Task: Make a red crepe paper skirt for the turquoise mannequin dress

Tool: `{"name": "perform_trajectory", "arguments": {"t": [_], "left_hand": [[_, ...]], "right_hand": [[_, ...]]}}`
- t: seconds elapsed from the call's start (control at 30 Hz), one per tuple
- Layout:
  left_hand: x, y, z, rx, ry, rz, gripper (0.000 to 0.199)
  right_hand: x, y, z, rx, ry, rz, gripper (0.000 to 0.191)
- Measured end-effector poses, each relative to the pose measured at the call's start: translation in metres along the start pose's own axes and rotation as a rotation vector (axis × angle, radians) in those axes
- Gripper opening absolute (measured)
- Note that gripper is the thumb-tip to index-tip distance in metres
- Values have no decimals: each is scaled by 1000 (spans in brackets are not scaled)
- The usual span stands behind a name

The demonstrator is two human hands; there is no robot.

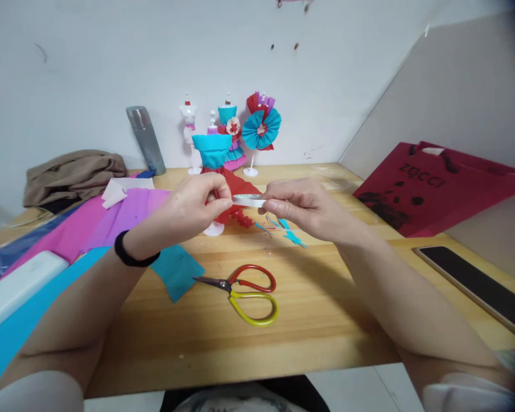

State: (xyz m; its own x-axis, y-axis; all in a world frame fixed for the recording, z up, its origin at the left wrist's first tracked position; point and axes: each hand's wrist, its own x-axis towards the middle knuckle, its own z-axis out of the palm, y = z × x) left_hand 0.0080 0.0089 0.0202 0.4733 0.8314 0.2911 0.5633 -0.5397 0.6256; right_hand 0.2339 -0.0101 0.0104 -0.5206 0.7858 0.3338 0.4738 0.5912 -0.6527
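Note:
A narrow white roll of tape (249,201) is held up edge-on between my hands, above the table. My left hand (199,200) pinches at its left side, thumb against curled fingers. From the other side my right hand (302,207) grips the roll between thumb and fingers. Just behind them stands a small dress form in a cyan paper top (212,151) and a red paper skirt (240,186), partly covered by my left hand. Scissors (225,284) with one red and one yellow handle lie below, the blade tip near a cyan paper piece (178,272).
Cyan scraps (292,233) lie under my right hand. Pink and purple paper (124,214) spreads at left, near a brown cloth (75,174) and a grey bottle (146,140). More decorated dress forms (261,129) line the wall. A red bag (438,189) and a phone (476,286) are at right.

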Motion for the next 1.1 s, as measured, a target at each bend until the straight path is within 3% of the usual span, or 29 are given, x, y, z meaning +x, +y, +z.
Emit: {"name": "perform_trajectory", "arguments": {"t": [0.2,0.43,0.63,0.8,0.97,1.1], "left_hand": [[1,2,11,-280,-137,-169,16],[3,2,23,-386,-133,-256,17],[5,-8,24,-336,-122,-237,17],[2,-1,14,-281,-142,-224,16],[-5,11,-1,-244,-235,-198,19],[-4,5,-6,-304,-282,-120,16]], "right_hand": [[-7,-6,-2,0,-45,-36,48],[-11,-5,-3,-162,-29,-95,42],[-8,7,-5,-319,10,-132,39],[-6,10,-7,-287,-79,-147,36],[-5,10,-4,-249,-126,-57,34],[-5,13,-5,-81,-145,15,35]]}}
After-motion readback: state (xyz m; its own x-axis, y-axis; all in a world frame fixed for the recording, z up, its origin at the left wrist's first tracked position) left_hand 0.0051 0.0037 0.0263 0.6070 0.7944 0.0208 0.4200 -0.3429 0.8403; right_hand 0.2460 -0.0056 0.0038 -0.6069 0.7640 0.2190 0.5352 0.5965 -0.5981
